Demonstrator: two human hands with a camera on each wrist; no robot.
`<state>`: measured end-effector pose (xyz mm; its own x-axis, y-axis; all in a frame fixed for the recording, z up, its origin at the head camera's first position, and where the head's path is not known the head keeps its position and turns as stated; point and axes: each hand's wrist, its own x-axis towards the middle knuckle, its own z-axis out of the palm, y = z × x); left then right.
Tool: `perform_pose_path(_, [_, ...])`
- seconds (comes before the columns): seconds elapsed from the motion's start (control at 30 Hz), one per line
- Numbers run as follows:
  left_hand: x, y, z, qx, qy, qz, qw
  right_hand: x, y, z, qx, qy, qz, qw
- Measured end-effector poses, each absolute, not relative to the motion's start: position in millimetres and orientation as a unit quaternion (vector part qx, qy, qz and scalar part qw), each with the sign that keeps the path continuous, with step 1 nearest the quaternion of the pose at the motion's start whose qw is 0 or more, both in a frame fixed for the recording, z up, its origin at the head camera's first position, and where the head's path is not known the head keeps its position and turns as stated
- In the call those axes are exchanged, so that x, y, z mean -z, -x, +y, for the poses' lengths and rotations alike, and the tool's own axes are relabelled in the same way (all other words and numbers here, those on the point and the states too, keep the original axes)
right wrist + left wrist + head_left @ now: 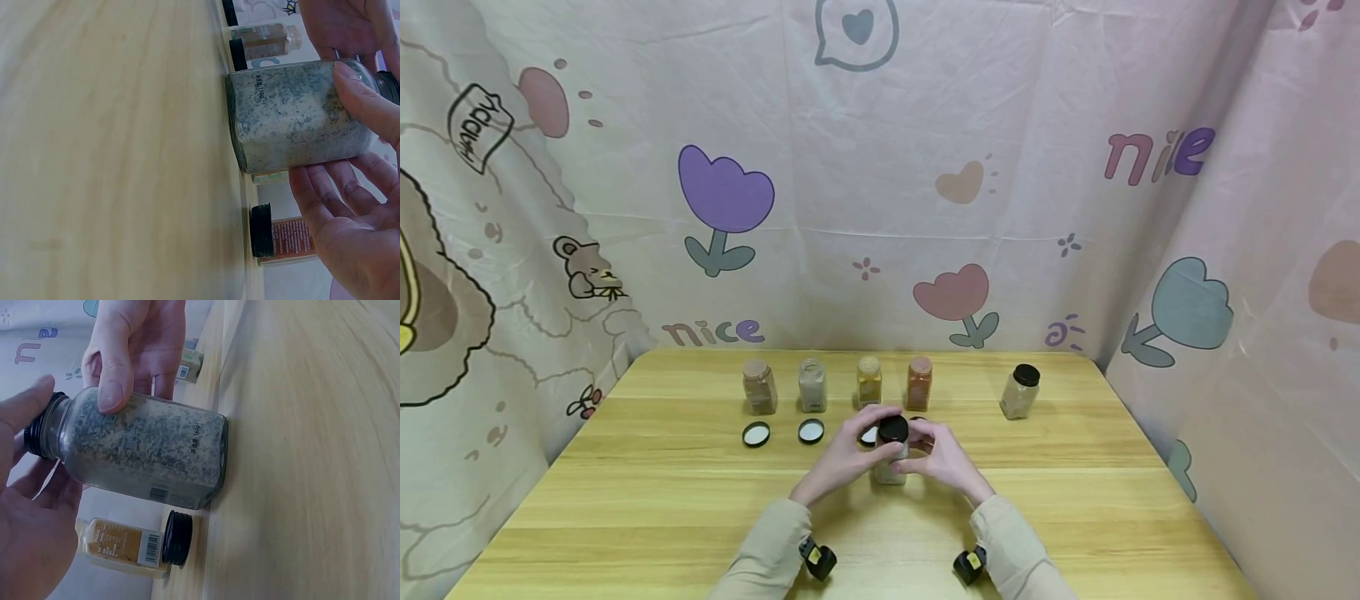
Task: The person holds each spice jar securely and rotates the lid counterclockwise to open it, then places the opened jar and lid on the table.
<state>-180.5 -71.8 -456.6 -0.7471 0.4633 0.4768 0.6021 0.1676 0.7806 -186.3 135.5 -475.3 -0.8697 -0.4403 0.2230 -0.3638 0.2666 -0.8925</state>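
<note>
Between both hands is a clear, square-sided glass jar (890, 477) of speckled grey-white granules, topped by a black screw lid (892, 427). My left hand (847, 450) grips the lid, its thumb and fingers around the rim. The jar's body is held by my right hand (946, 460), with the thumb on one face and fingers on the opposite side, as the right wrist view shows. The jar (147, 447) is upright with its base at or very near the tabletop; whether it touches cannot be told.
Four lidless jars, brown (760, 388), whitish (812, 387), yellow (869, 383) and orange-red (919, 385), line the back of the wooden table (662, 517). Black lids (756, 434) lie before them, two partly hidden by the hands. A black-lidded jar (1019, 395) stands at back right.
</note>
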Motion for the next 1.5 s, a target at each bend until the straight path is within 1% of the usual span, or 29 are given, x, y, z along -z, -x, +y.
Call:
perform_pose_path(0.17, [454.6,179.8,-73.7,0.555,0.355,-0.751,0.035,475.2,186.5,135.2,0.556,0.25,0.791,0.04])
perform_pose_path(0.3, [454.3,180.1,-74.5,0.558,0.359,-0.748,0.025,474.8,186.3,135.1,0.562,0.241,0.79,0.048])
perform_pose_path(0.4, [454.6,180.4,-74.5,0.56,0.348,-0.751,0.026,474.3,185.8,135.1,0.557,0.241,0.793,0.047])
perform_pose_path(0.63, [456.4,180.9,-72.3,0.561,0.34,-0.753,0.049,474.1,185.1,135.5,0.553,0.25,0.794,0.038])
perform_pose_path(0.93, [452.8,179.5,-75.9,0.557,0.358,-0.75,0.017,474.1,185.2,135.3,0.557,0.244,0.793,0.043])
perform_pose_path(1.27, [455.0,179.9,-74.0,0.551,0.34,-0.76,0.048,474.5,185.0,135.9,0.554,0.253,0.792,0.039])
perform_pose_path(1.37, [454.6,179.6,-74.9,0.55,0.346,-0.759,0.042,474.4,184.8,135.5,0.554,0.252,0.792,0.037])
perform_pose_path(1.5, [452.5,179.1,-76.3,0.549,0.365,-0.752,0.019,473.8,184.6,134.7,0.557,0.246,0.792,0.039])
